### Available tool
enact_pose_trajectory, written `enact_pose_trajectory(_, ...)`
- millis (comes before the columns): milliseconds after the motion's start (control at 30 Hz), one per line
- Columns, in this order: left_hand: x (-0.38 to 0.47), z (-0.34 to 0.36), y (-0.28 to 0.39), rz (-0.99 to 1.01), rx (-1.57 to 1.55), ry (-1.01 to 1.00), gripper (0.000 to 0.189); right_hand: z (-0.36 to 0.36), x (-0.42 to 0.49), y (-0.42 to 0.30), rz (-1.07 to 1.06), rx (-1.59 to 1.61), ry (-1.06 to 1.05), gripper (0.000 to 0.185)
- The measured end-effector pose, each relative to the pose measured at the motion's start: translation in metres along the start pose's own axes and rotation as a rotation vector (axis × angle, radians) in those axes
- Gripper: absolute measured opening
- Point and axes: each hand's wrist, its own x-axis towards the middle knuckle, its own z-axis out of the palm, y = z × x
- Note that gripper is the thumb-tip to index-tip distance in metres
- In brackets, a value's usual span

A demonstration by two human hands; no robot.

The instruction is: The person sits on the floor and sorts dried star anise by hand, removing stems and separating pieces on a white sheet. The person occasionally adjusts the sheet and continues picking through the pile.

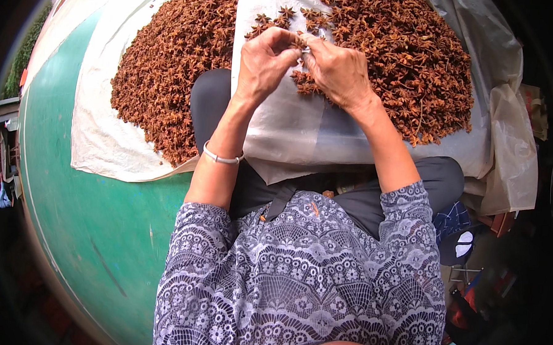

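My left hand (266,63) and my right hand (340,70) meet over a pale plastic sheet (278,126). Between their fingertips is a small brown star anise (299,43), partly hidden by the fingers; both hands pinch it. Just beyond my left hand lie several loose star anise pods (285,13) on the sheet. A small cluster of pods (306,82) sits below the fingertips, partly covered by my right hand. To the right spreads a large heap of star anise (410,72), some with thin stalks among them. A bracelet circles my left wrist.
Left of my knee (210,105), another large star anise heap (169,75) rests on a white sheet (102,137). Beneath it is a green surface (103,220) with a white line. Folded plastic (511,150) hangs at the right, above a dark cap (458,245) and other clutter.
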Motion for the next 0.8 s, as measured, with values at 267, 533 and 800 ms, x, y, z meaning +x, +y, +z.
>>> enact_pose_trajectory(267, -0.009, 0.009, 0.009, 0.138, 0.253, -0.009, 0.013, -0.016, -0.007, -0.004, -0.206, -0.112, -0.004, 0.019)
enact_pose_trajectory(533, 0.045, -0.028, -0.021, 0.290, 1.294, 0.078, 0.036, -0.050, 0.008, -0.004, -0.128, 0.885, -1.206, 0.024)
enact_pose_trajectory(800, 0.124, 0.040, -0.087, 0.308, 1.107, -0.114, 0.047, 0.069, 0.085, 0.120, 0.313, -0.332, -0.313, 0.017)
